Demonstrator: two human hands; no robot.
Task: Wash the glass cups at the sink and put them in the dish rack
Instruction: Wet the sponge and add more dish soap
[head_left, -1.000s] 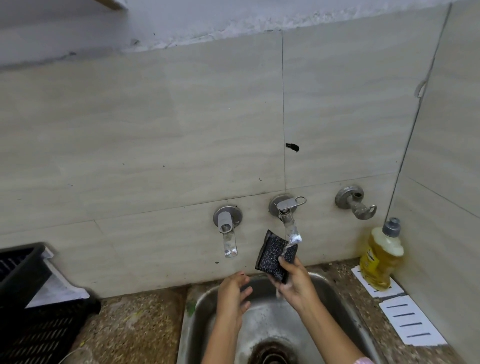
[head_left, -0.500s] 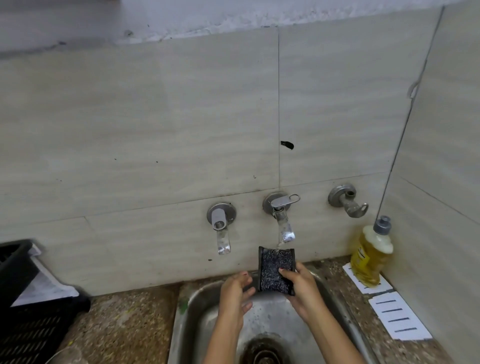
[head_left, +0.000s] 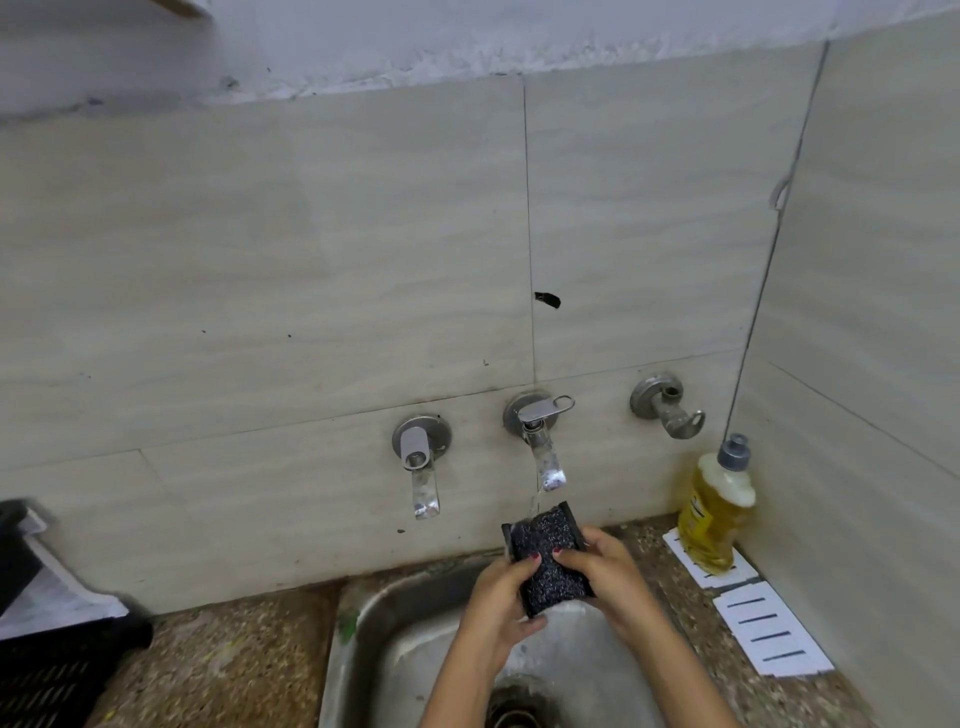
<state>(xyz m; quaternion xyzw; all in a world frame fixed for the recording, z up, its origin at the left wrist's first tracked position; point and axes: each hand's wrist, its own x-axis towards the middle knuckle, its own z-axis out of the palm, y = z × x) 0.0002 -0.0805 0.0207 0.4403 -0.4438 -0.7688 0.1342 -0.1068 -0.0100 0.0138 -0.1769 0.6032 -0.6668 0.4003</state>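
Wetting stage, cleaning tool.
Item: black scouring pad (head_left: 550, 561), held upright under the running middle tap (head_left: 540, 447), with water striking its top edge, above the sink (head_left: 363, 649).
Hands: left hand (head_left: 496, 597) and right hand (head_left: 608, 577) are together, each pinching one side of the pad.
Change: a second ago the right hand alone held the pad and the left hung free beside it. The left has since joined the hold.
Glass cups: none in view, none in hand.
Rack: black crate (head_left: 47, 670), likely the dish rack, far left on the desk (head_left: 234, 665); contents not visible.
Soap bottle (head_left: 714, 514): stands at right, untouched.
Judgement: preparation only. No cup is washed yet, and soaping the pad probably follows.
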